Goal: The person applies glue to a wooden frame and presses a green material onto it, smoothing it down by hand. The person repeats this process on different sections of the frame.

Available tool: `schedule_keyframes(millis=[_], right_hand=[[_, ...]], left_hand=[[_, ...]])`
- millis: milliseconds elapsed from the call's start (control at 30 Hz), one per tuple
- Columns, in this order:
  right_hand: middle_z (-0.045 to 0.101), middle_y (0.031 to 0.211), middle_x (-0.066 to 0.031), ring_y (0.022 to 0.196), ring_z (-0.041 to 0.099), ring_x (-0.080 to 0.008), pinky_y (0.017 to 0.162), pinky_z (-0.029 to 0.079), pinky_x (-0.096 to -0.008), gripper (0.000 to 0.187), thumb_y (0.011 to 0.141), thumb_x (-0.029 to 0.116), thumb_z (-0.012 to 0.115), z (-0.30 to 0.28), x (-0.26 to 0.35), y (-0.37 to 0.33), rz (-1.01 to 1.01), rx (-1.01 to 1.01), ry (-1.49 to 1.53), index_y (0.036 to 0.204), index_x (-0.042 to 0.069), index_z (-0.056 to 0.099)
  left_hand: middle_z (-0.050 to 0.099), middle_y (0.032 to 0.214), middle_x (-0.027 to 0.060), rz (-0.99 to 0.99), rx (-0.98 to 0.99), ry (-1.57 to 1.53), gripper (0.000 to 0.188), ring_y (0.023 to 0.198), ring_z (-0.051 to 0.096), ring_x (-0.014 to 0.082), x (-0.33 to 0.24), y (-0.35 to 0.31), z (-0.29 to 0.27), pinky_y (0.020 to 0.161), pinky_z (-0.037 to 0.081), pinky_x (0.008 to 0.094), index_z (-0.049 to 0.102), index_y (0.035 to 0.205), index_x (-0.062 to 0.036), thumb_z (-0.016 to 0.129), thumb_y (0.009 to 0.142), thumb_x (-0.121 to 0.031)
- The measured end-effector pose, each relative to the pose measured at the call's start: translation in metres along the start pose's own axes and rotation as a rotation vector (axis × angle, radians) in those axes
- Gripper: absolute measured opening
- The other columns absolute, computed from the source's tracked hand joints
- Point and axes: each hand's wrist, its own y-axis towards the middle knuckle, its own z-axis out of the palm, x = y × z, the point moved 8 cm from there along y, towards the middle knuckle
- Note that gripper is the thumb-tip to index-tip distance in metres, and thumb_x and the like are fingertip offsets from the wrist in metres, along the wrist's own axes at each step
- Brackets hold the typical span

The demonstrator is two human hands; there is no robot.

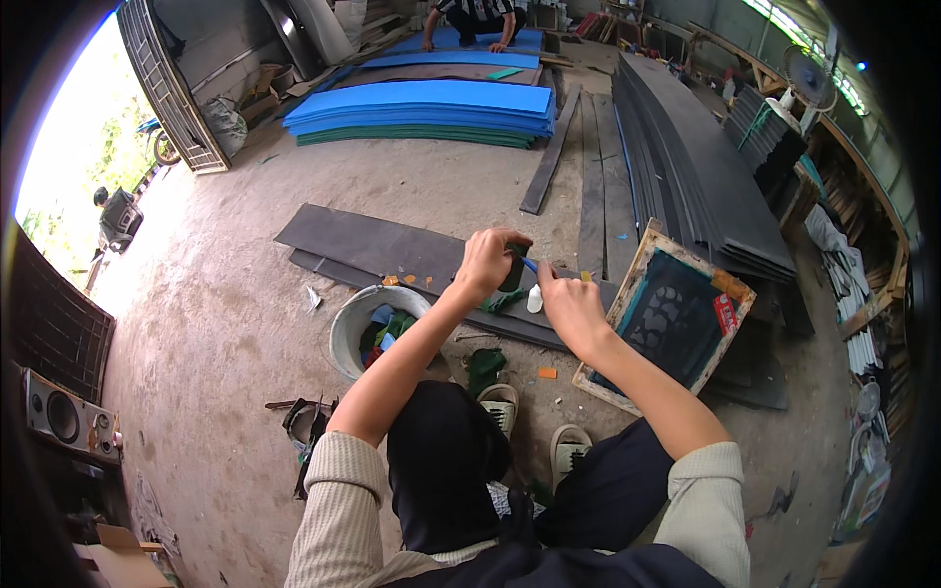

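Note:
Both arms reach forward over the dark foam sheets. My left hand (487, 263) is closed on a dark green foam piece (514, 269), held up in front of me. My right hand (576, 309) grips a slim blue tool (530, 265), its tip against or close to the green piece; its exact kind cannot be made out. Below the hands, a small white bottle (534, 299) stands by the dark grey foam sheets (368, 238), beside green scraps (502, 301). A white bucket (343, 331) with coloured scraps is left of my left forearm.
A wood-framed printing screen (642, 257) leans at the right. Stacked black sheets (686, 147) run behind it. Blue sheets (421, 103) lie ahead, with another person (480, 20) crouching beyond. A speaker (64, 416) stands at the left; a green scrap (484, 367) lies near my shoes.

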Motion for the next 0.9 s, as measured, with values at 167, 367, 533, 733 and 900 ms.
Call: schedule_keyframes(millis=[167, 367, 533, 733, 900], right_hand=[[0.062, 0.06, -0.0136, 0.058, 0.065, -0.0277, 0.055, 0.051, -0.0419, 0.017, 0.077, 0.003, 0.051, 0.017, 0.002, -0.002, 0.063, 0.082, 0.161, 0.093, 0.0, 0.046], [0.063, 0.067, -0.018, 0.063, 0.065, -0.0323, 0.054, 0.052, -0.0406, 0.013, 0.081, 0.006, 0.047, 0.053, -0.017, -0.009, 0.071, 0.07, 0.21, 0.091, -0.002, 0.045], [0.063, 0.071, -0.0208, 0.068, 0.065, -0.0319, 0.055, 0.052, -0.0409, 0.018, 0.082, 0.008, 0.045, 0.057, -0.002, -0.02, 0.081, 0.282, 0.26, 0.096, -0.003, 0.047], [0.065, 0.089, -0.0133, 0.084, 0.064, -0.0294, 0.057, 0.051, -0.0434, 0.019, 0.08, 0.01, 0.049, 0.148, -0.05, -0.062, 0.173, 0.691, 0.008, 0.096, 0.006, 0.06], [0.063, 0.098, -0.0163, 0.088, 0.063, -0.0292, 0.066, 0.05, -0.0465, 0.025, 0.082, 0.02, 0.053, 0.182, -0.114, -0.105, 0.329, 0.835, -0.072, 0.102, 0.005, 0.057]], left_hand=[[0.065, 0.089, 0.0163, 0.01, -0.015, 0.022, 0.036, 0.086, 0.062, 0.029, 0.005, -0.002, 0.004, 0.077, 0.048, 0.0327, 0.067, 0.091, -0.0037, 0.047, 0.064, 0.009], [0.064, 0.086, 0.0176, 0.035, -0.01, 0.05, 0.036, 0.084, 0.062, 0.0314, -0.021, 0.002, 0.015, 0.076, 0.048, 0.0334, 0.067, 0.09, -0.0047, 0.047, 0.065, 0.01], [0.066, 0.078, 0.0148, -0.136, -0.008, -0.01, 0.037, 0.071, 0.064, 0.0173, 0.021, 0.0, -0.004, 0.064, 0.05, 0.029, 0.069, 0.092, -0.0057, 0.047, 0.068, 0.012], [0.063, 0.069, 0.0062, -0.232, -0.067, -0.179, 0.038, 0.055, 0.052, 0.0094, 0.004, 0.004, -0.01, 0.054, 0.046, 0.0247, 0.069, 0.095, -0.0069, 0.045, 0.071, 0.011], [0.065, 0.076, 0.0159, 0.047, -0.199, -0.16, 0.033, 0.072, 0.065, 0.0222, -0.005, 0.015, -0.064, 0.066, 0.048, 0.0294, 0.068, 0.093, -0.0075, 0.053, 0.067, 0.008]])
